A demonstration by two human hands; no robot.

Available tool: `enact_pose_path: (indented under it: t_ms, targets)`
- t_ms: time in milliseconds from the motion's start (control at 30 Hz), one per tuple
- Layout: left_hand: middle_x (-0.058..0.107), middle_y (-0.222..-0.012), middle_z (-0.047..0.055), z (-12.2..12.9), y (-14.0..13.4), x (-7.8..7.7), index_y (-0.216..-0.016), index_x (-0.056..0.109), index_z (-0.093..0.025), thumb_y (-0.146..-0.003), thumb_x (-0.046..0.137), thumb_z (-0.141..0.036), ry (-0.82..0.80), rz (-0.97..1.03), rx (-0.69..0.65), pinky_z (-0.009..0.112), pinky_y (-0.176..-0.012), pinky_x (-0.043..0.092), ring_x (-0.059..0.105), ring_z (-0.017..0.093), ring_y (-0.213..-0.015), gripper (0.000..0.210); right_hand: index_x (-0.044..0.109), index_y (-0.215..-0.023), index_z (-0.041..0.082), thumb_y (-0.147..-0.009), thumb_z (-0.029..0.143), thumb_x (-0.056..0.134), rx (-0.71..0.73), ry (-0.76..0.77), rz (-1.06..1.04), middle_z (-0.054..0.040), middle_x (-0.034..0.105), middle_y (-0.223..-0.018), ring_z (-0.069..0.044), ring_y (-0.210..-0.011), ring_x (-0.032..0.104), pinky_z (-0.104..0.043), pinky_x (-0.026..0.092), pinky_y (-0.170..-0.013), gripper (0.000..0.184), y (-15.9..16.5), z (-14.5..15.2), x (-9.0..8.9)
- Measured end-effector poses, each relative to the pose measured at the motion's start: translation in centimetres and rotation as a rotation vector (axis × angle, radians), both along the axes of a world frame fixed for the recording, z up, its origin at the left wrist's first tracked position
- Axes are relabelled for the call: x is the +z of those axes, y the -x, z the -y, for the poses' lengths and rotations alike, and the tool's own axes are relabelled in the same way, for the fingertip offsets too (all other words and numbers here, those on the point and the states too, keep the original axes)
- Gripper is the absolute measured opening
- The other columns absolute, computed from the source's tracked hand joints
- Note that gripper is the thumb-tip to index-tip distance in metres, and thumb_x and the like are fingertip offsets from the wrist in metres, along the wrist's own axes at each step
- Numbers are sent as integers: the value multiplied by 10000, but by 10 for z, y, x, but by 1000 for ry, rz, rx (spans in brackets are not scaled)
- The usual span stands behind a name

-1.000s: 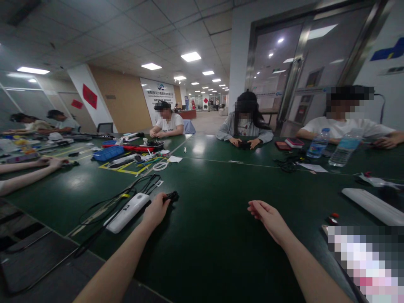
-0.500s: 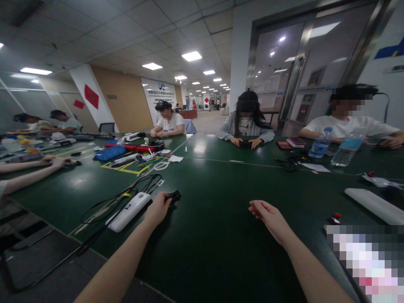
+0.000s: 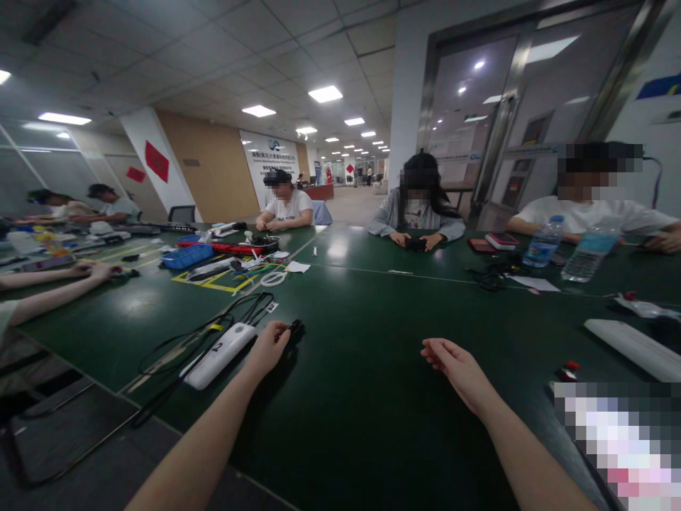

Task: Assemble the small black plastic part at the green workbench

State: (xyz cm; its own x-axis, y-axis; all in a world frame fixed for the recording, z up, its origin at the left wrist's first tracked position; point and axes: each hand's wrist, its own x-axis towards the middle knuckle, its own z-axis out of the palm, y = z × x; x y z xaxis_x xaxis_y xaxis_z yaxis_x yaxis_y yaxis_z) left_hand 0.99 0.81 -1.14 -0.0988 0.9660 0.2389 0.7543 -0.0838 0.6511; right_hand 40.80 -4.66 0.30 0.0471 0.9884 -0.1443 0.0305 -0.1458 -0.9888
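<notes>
My left hand (image 3: 270, 349) is closed, its thumb and fingers pinching a small black object (image 3: 296, 326) just over the green table (image 3: 362, 397). Its exact kind is too small and dark to make out, and the fingers cover part of it. Right beside that hand lies a white power strip (image 3: 219, 356) marked "2", with black cables (image 3: 234, 312) around its far end. Across the table, my right hand (image 3: 452, 369) has its fingers loosely curled together, and nothing shows in them.
A blue basket (image 3: 187, 256), tools and loose wires lie at the back left. Two water bottles (image 3: 588, 250) stand at the back right. A white bar-shaped object (image 3: 633, 349) and a pixelated screen (image 3: 622, 440) are at the right. Co-workers sit around the table.
The small black object has turned a little in my left fingers, which have shifted slightly on it. My right hand has kept its pose. The whole view has moved very slightly.
</notes>
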Motion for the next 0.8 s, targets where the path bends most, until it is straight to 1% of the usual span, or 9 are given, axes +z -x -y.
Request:
enact_pose_path:
  t_ms: [67,133,300,433,500,633,800]
  targets:
    - [621,-882,65,0,0,1,-960,465,-168,-781,355,-419,30,-5,-21,305,-752,431,587,186,-829,327,629,-915,227,-725,470,518,1,-3,3,-50,617,-879,-215,-849,536,-349,423,-744,328,0,0,0]
    - [622,-895,62,3,-1,5,-972,490,-173,-794,328,-414,55,-51,-40,318,-767,427,582,192,-839,341,631,-912,227,-719,472,524,-3,-2,2,-50,619,-875,-216,-849,538,-349,424,-745,330,0,1,1]
    - [601,-1044,51,11,-4,13,-1046,526,-202,-812,318,-396,33,-147,-172,315,-859,394,545,192,-965,368,643,-886,225,-689,478,552,-23,8,-3,-54,631,-852,-225,-832,545,-364,427,-744,332,1,1,3]
    - [580,-1108,44,16,-5,16,-1082,521,-212,-814,329,-362,28,-183,-218,296,-891,377,520,183,-1024,363,641,-891,224,-692,482,549,-18,7,-9,-54,632,-859,-226,-839,545,-363,428,-748,339,1,1,2]
    - [591,-1083,45,17,-8,18,-1097,497,-217,-815,334,-355,49,-200,-195,294,-860,394,539,183,-991,354,639,-898,223,-697,477,548,-12,7,-15,-53,630,-867,-225,-846,545,-360,427,-749,337,0,1,2]
    - [617,-1001,55,21,-13,21,-1081,468,-215,-814,356,-362,112,-225,-99,299,-775,423,579,196,-893,325,634,-907,224,-701,475,542,-7,14,-11,-53,630,-874,-224,-855,545,-349,428,-746,337,0,1,3]
    - [601,-1043,48,24,-16,25,-1064,482,-234,-811,373,-359,118,-277,-117,289,-773,411,568,199,-924,302,634,-901,218,-702,465,543,-20,27,-15,-57,627,-868,-224,-849,548,-341,432,-739,331,2,2,6]
